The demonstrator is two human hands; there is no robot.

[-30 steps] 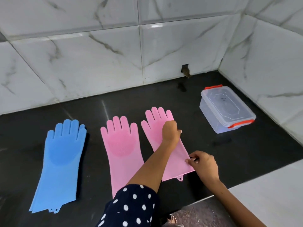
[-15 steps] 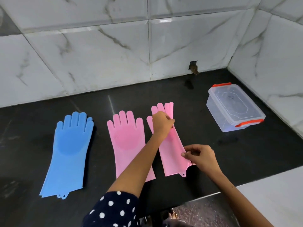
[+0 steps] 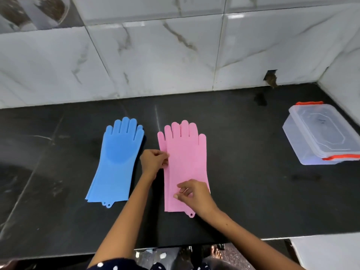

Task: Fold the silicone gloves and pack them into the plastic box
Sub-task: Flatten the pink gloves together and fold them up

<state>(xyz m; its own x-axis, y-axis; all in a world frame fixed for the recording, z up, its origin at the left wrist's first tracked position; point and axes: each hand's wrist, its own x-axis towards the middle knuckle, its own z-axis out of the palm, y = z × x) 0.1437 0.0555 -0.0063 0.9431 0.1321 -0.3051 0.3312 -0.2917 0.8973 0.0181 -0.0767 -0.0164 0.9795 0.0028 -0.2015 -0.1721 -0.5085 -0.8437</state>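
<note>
Two stacks of gloves lie flat mid-countertop, fingers toward the back wall: one stack left, the other just right of it. The lidded box sits at the right edge, well apart.

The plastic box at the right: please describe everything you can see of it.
The plastic box is clear and rectangular, and it looks empty. Its clear lid is on, with an orange clip at the far end and another at the near end. It stands on the black counter, close to the marble wall corner. Neither hand touches it.
</note>
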